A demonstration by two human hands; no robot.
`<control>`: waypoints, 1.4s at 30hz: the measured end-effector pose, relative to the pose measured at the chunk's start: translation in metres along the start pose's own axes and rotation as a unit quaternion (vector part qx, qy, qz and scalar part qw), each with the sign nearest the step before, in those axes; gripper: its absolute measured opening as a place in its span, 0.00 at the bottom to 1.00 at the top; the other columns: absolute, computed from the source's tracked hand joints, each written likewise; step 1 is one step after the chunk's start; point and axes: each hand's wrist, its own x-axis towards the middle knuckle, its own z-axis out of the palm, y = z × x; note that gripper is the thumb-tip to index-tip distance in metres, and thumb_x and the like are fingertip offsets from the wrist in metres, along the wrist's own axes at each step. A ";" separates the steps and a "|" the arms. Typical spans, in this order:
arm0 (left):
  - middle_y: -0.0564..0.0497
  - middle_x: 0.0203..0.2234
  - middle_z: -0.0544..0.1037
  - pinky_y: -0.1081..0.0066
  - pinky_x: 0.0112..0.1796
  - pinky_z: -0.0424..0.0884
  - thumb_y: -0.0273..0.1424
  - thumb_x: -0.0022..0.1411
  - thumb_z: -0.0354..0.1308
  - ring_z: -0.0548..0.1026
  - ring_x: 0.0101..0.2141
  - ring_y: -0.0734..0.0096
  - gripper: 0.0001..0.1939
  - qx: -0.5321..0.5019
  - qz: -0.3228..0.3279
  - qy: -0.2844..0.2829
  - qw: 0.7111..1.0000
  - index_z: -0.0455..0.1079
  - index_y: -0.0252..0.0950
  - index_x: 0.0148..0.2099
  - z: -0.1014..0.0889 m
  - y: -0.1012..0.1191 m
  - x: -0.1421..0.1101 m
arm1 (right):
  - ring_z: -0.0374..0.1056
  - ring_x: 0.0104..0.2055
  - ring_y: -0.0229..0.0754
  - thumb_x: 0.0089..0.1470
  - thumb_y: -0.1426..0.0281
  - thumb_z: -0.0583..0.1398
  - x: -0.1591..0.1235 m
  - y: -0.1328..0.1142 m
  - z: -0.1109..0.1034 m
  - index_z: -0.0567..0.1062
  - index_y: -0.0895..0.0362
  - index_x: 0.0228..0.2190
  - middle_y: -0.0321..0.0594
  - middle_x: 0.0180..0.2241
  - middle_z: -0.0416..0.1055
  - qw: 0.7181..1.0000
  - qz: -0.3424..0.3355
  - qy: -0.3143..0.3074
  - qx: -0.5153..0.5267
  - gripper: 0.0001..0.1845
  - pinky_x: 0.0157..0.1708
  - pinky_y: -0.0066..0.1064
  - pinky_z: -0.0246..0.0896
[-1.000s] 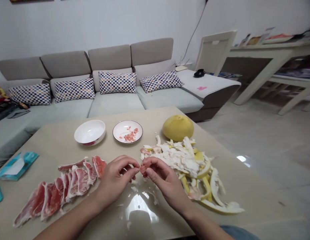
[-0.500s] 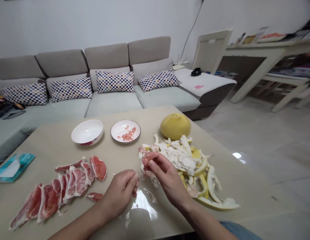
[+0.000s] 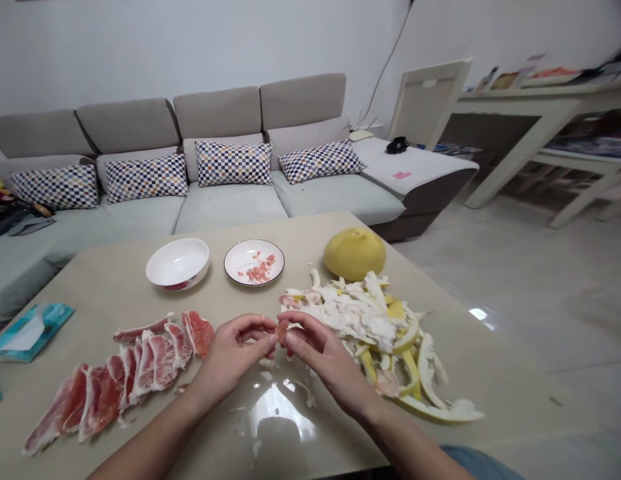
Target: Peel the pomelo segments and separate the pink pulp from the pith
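In the head view, the bare left hand (image 3: pixel 235 357) had come up from its lower, curled pose of half a second earlier to meet the bare right hand (image 3: pixel 335 360). Around them on the glossy cream desk (image 3: pixel 115 283) lay much else. A loose heap of white pith and yellow peel strips (image 3: pixel 363 317) crowded the right hand, with a large, rounded yellow fruit (image 3: pixel 355 255) just behind it. Farther back stood a deep white bowl (image 3: pixel 177 261) and, beside it, a flat white dark-rimmed plate (image 3: pixel 236 260) bearing small pinkish-red pulp bits (image 3: pixel 260 270). An overlapping row of red, pale-skinned fruit segments (image 3: pixel 125 377) lay beyond the left forearm, near a turquoise tissue packet (image 3: pixel 33 333).

The small pinkish-red pulp piece (image 3: pixel 281 331) was raised above the desk, between the two hands, uneven in outline and mostly covered. The right fingers pinched it; the left fingers were nearly closed, their tips at its edge, though whether they gripped it I could not tell.
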 end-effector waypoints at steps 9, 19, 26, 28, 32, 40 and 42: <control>0.46 0.35 0.80 0.67 0.38 0.77 0.35 0.55 0.64 0.78 0.36 0.65 0.13 0.087 0.041 0.061 0.993 0.75 0.33 0.40 0.012 0.000 0.000 | 0.72 0.32 0.38 0.51 0.61 0.64 0.000 0.003 0.003 0.76 0.57 0.33 0.39 0.35 0.73 0.998 -0.044 0.051 -0.020 0.12 0.36 0.31 0.70; 0.47 0.34 0.78 0.70 0.35 0.76 0.39 0.58 0.61 0.74 0.31 0.74 0.14 -0.063 -0.038 -0.017 0.997 0.75 0.32 0.39 -0.010 0.000 0.014 | 0.74 0.36 0.39 0.53 0.58 0.63 0.015 0.012 -0.009 0.77 0.59 0.40 0.41 0.36 0.76 0.997 0.058 0.037 0.043 0.19 0.40 0.34 0.72; 0.44 0.39 0.78 0.61 0.42 0.75 0.39 0.61 0.58 0.76 0.37 0.64 0.17 0.186 0.003 0.039 0.982 0.73 0.31 0.44 -0.041 0.000 0.107 | 0.72 0.40 0.42 0.61 0.66 0.58 0.140 0.020 -0.018 0.75 0.62 0.41 0.43 0.41 0.74 0.975 0.044 0.039 -0.214 0.12 0.42 0.37 0.70; 0.45 0.48 0.73 0.58 0.43 0.74 0.35 0.65 0.55 0.75 0.43 0.62 0.15 0.235 -0.001 0.061 0.970 0.68 0.35 0.52 -0.045 -0.003 0.143 | 0.70 0.45 0.44 0.61 0.65 0.58 0.174 0.023 -0.017 0.71 0.58 0.47 0.44 0.48 0.70 0.959 0.039 0.058 -0.276 0.14 0.43 0.41 0.69; 0.44 0.50 0.72 0.56 0.44 0.73 0.35 0.65 0.55 0.74 0.45 0.62 0.16 0.290 -0.003 0.086 0.953 0.67 0.36 0.54 -0.054 -0.011 0.182 | 0.69 0.47 0.45 0.62 0.65 0.57 0.205 0.030 -0.017 0.70 0.57 0.49 0.44 0.51 0.68 0.925 0.035 0.084 -0.370 0.15 0.45 0.42 0.68; 0.52 0.25 0.76 0.64 0.36 0.72 0.38 0.67 0.48 0.75 0.28 0.66 0.16 0.341 0.067 0.039 0.937 0.73 0.33 0.41 -0.053 -0.017 0.103 | 0.71 0.38 0.42 0.59 0.69 0.58 0.156 0.009 -0.051 0.74 0.61 0.41 0.42 0.38 0.74 0.878 -0.017 0.101 -0.467 0.10 0.39 0.36 0.67; 0.53 0.19 0.75 0.66 0.33 0.70 0.36 0.64 0.51 0.74 0.23 0.68 0.15 0.347 0.088 0.002 0.934 0.74 0.34 0.31 -0.034 -0.025 0.068 | 0.70 0.33 0.42 0.54 0.74 0.58 0.128 0.008 -0.053 0.76 0.62 0.33 0.40 0.29 0.74 0.865 -0.038 0.093 -0.491 0.06 0.34 0.32 0.64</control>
